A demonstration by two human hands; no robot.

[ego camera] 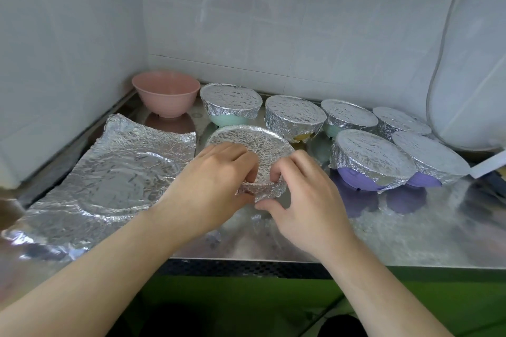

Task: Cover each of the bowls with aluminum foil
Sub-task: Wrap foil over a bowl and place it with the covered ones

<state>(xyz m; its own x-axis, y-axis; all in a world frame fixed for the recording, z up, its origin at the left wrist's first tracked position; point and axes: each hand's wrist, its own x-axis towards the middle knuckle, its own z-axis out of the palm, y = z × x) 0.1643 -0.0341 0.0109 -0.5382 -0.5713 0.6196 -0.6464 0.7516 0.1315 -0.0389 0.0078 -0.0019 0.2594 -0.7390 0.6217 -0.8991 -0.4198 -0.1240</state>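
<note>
A foil-wrapped bowl (254,145) sits in the middle of the steel counter. My left hand (216,180) and my right hand (304,200) both pinch the crumpled foil at its near edge, fingers curled into the fold. An uncovered pink bowl (167,93) stands at the back left corner. A loose creased foil sheet (109,180) with a round imprint lies flat to the left. Several foil-covered bowls stand behind and to the right: a mint one (230,101), a yellow one (294,117), and two purple ones (369,159) (430,159).
The steel counter (410,227) ends at a front edge near me, above a green front. White tiled walls close off the back and left. A large white cloth-covered object (471,63) stands at the right, with a white cord down its side.
</note>
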